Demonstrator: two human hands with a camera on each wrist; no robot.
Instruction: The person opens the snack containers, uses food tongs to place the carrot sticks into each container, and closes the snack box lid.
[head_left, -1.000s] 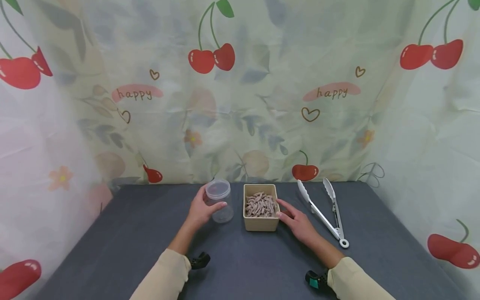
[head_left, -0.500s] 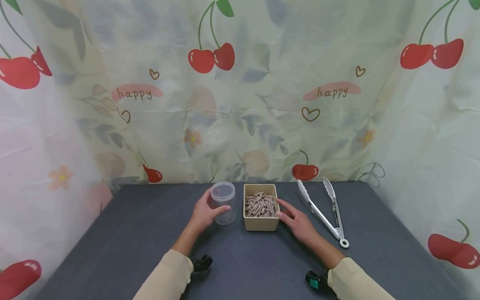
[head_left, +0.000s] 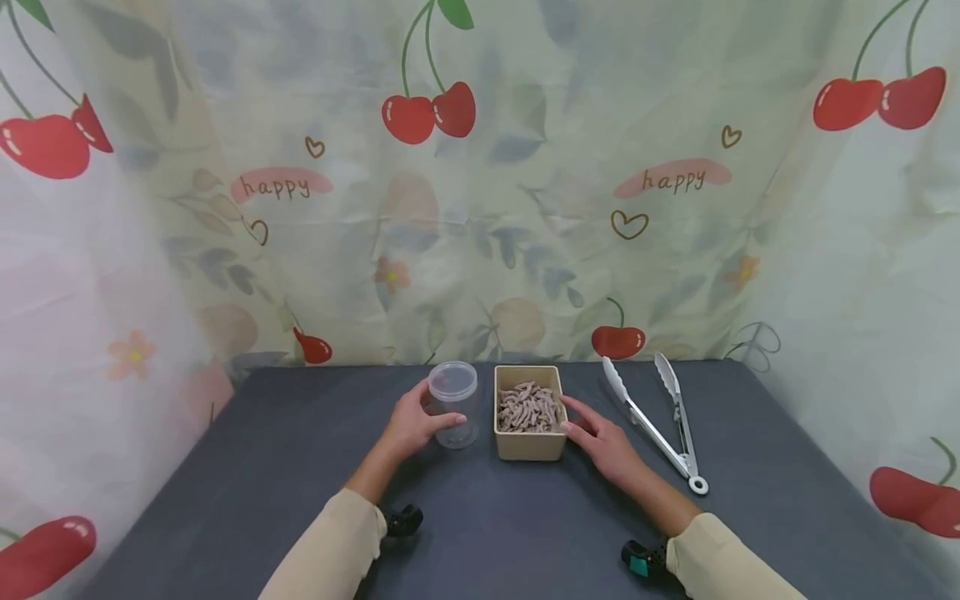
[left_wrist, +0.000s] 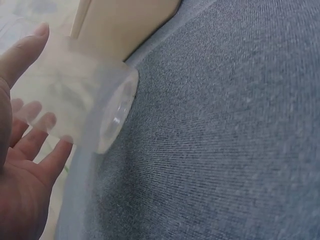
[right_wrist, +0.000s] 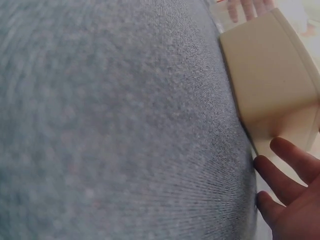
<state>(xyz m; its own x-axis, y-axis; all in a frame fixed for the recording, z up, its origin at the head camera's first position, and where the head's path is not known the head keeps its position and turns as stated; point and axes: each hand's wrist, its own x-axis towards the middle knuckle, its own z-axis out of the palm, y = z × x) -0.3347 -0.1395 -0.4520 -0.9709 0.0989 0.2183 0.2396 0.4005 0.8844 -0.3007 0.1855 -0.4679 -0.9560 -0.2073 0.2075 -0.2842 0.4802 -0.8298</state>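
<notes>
A clear plastic jar (head_left: pixel 456 417) with a translucent lid (head_left: pixel 452 381) stands upright at the middle of the table. My left hand (head_left: pixel 414 423) grips it from the left, thumb across the near side and fingers behind; in the left wrist view those fingers (left_wrist: pixel 32 142) lie against the far wall of the jar. Just right of the jar is a beige rectangular box (head_left: pixel 529 447) holding many greyish-brown, twisted strips (head_left: pixel 528 407). My right hand (head_left: pixel 611 446) rests its fingertips on the box's right side, fingers loosely extended, as the right wrist view also shows on the beige wall (right_wrist: pixel 270 75).
Metal tongs (head_left: pixel 678 454) lie spread on the right of the dark tablecloth (head_left: pixel 300 467), arms pointing to the back. A cherry-printed curtain (head_left: pixel 510 208) closes off the back and both sides. Each wrist wears a black strap device (head_left: pixel 405 521).
My left hand has brought the jar a little to the right, closer to the box, and now holds it there. The right hand stays at the box. The head view has shifted slightly.
</notes>
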